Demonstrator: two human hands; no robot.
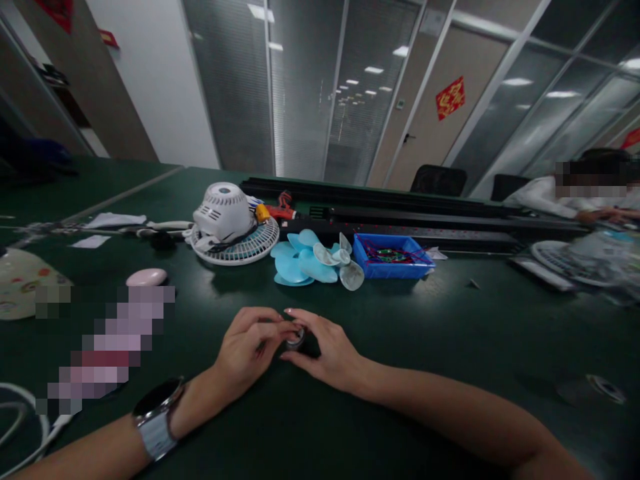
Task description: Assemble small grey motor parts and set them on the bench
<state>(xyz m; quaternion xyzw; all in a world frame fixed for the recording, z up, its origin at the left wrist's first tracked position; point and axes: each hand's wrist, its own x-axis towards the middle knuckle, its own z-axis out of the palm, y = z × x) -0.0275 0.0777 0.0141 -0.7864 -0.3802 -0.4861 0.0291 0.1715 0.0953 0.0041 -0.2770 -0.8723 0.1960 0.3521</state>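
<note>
A small round metal part (295,341) sits low over the green table between my two hands. My left hand (253,343) has its fingertips closed together at the top of the part. From the other side, my right hand (333,350) curves thumb and forefinger around it, and some contact points are hidden by the fingers. A watch with a pale strap (157,427) is on my left wrist. Beyond my hands lie light blue fan blades (303,260) and a blue bin (395,265) holding thin coloured wires.
A white fan housing on its grille (235,253) stands back left, near a red-and-black power tool (284,207). Long black rails (425,227) run along the back. A grey cylindrical object (593,390) lies right; a white cable (43,433) curls left. Another person (545,197) sits far right.
</note>
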